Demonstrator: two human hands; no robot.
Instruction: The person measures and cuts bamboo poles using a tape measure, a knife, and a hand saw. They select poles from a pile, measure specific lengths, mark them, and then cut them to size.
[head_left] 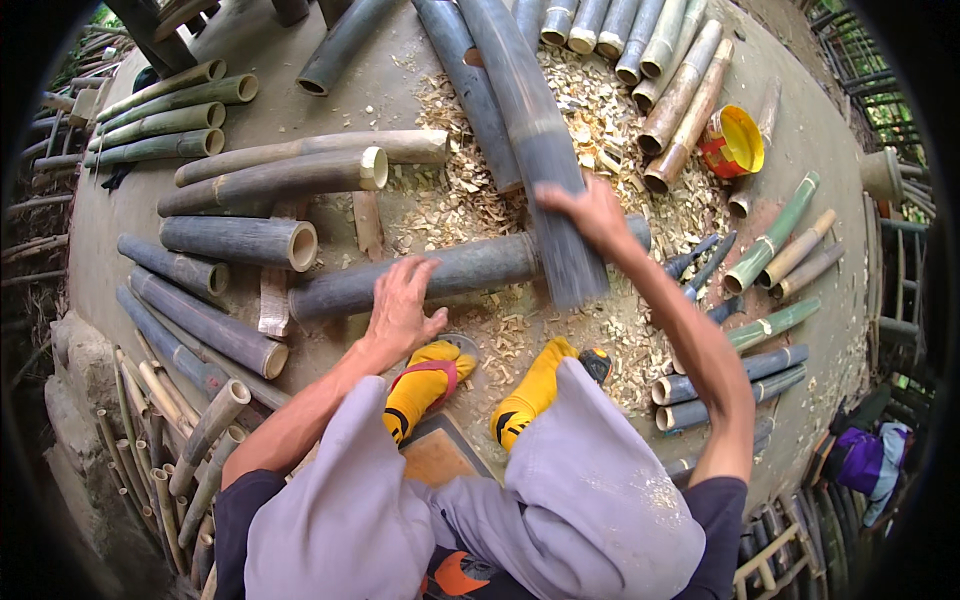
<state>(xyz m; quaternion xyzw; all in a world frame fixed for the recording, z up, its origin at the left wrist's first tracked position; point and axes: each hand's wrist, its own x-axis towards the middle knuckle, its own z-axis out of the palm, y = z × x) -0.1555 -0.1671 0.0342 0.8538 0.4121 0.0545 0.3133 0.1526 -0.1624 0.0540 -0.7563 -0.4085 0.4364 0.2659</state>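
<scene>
A thick, dark bamboo pole (pixel 535 130) runs from the far edge toward me, its near end blurred by motion. My right hand (pixel 592 215) grips it near that end, thumb across the top. Beneath it, another dark bamboo pole (pixel 465 272) lies crosswise in front of my feet. Over the left part of this crosswise pole is my left hand (pixel 402 305), open with fingers spread; whether it touches the pole I cannot tell. A third dark pole (pixel 470 100), with a notch cut in it, lies just left of the gripped one.
Pale wood chips (pixel 450 180) cover the middle ground. Cut bamboo lengths (pixel 240 240) lie at left, with more tubes (pixel 690 110) at far right beside a yellow and red bucket (pixel 733 142). Green and dark pieces (pixel 770 240) lie right. My yellow-socked feet (pixel 530 390) stand close by.
</scene>
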